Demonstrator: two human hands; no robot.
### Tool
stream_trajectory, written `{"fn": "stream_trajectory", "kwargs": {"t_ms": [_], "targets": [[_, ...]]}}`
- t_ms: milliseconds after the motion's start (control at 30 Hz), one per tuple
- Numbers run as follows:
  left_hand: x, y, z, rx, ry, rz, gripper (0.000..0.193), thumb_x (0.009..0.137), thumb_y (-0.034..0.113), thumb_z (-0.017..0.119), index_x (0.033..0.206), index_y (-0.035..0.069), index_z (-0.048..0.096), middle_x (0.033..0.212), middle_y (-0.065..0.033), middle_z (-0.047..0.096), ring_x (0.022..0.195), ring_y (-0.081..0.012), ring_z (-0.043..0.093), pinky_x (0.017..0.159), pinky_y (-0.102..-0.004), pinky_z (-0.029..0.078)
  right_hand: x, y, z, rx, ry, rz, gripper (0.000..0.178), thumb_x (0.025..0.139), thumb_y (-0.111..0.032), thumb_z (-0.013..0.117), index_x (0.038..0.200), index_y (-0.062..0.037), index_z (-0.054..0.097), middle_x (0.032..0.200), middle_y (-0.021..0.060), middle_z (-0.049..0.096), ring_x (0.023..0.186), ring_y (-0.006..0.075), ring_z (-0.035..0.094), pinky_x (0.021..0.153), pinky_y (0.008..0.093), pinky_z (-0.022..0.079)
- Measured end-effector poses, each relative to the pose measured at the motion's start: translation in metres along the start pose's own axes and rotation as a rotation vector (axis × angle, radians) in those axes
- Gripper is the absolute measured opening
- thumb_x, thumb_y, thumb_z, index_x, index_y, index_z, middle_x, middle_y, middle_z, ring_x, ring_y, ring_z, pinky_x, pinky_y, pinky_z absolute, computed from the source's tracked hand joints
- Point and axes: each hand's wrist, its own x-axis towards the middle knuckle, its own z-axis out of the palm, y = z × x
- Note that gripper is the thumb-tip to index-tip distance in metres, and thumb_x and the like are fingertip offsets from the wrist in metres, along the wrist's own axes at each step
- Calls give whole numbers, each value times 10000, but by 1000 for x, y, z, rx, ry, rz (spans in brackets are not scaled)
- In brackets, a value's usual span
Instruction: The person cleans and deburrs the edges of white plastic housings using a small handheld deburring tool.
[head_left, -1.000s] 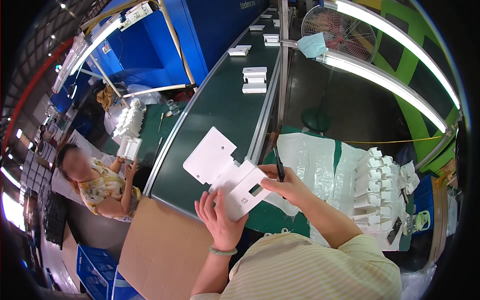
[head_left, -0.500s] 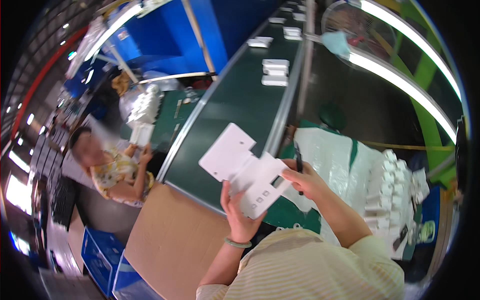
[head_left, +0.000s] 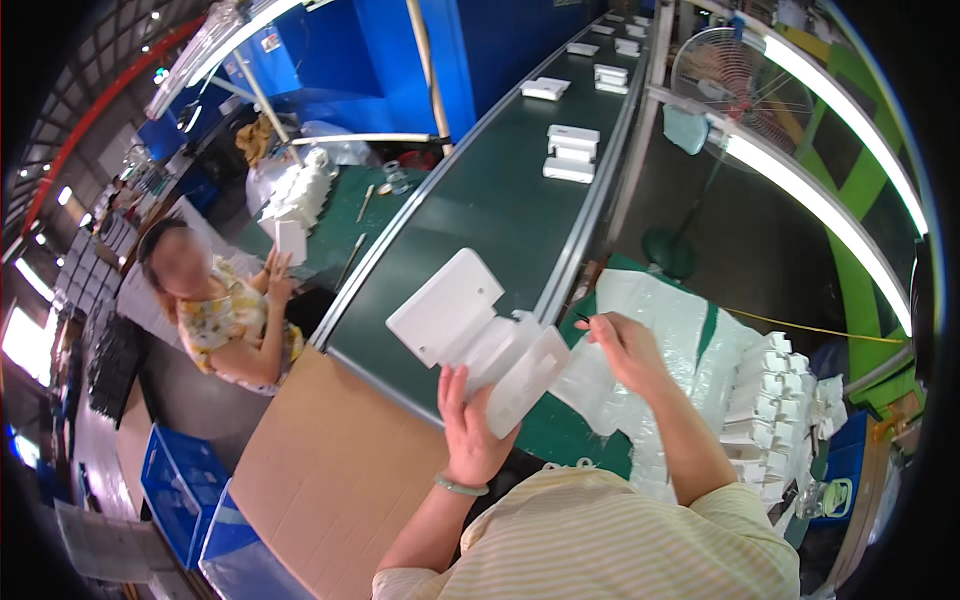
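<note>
My left hand (head_left: 473, 430) grips a white moulded plastic part (head_left: 445, 305) by its lower end, thumb and fingers around it. The part has a broad flat panel, a stepped middle and a narrower panel tilted toward my right hand. It is held up over the near end of the green conveyor belt (head_left: 465, 210). To its right, apart from it, my right hand (head_left: 632, 355) is closed on a slim dark pen-like tool (head_left: 583, 318). Only a short end of that tool shows, so its exact kind is unclear.
White parts (head_left: 572, 150) lie along the belt. Right of me are plastic sheeting (head_left: 645, 310) and stacked white parts (head_left: 760, 400). A cardboard sheet (head_left: 330, 470) and blue crate (head_left: 185, 490) are at left. Across the belt, a person (head_left: 235, 320) handles another part. A fan (head_left: 740, 85) stands beyond.
My right hand has drawn away from the white part, and the tool now points differently, mostly hidden. The part has been tilted in my left hand. The whole view has shifted slightly.
</note>
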Motion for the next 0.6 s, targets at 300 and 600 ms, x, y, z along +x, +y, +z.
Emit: {"fn": "stream_trajectory", "kwargs": {"t_ms": [300, 600], "targets": [[4, 3, 9, -13, -39, 58, 781, 527, 43, 859, 1182, 53, 434, 1419, -219, 281, 1299, -517, 290, 1033, -586, 337, -26, -30, -13, -377, 76, -246, 244, 888, -334, 605, 951, -126, 717, 784, 36, 628, 611, 246, 609, 548, 360, 462], [0, 2, 11, 21, -7, 66, 738, 553, 57, 854, 1171, 40, 449, 1416, -213, 289, 1315, -509, 271, 1045, -586, 319, -33, -41, -15, -513, 85, -291, 272, 886, -360, 602, 959, -122, 713, 713, 29, 605, 562, 257, 590, 506, 371, 444]]}}
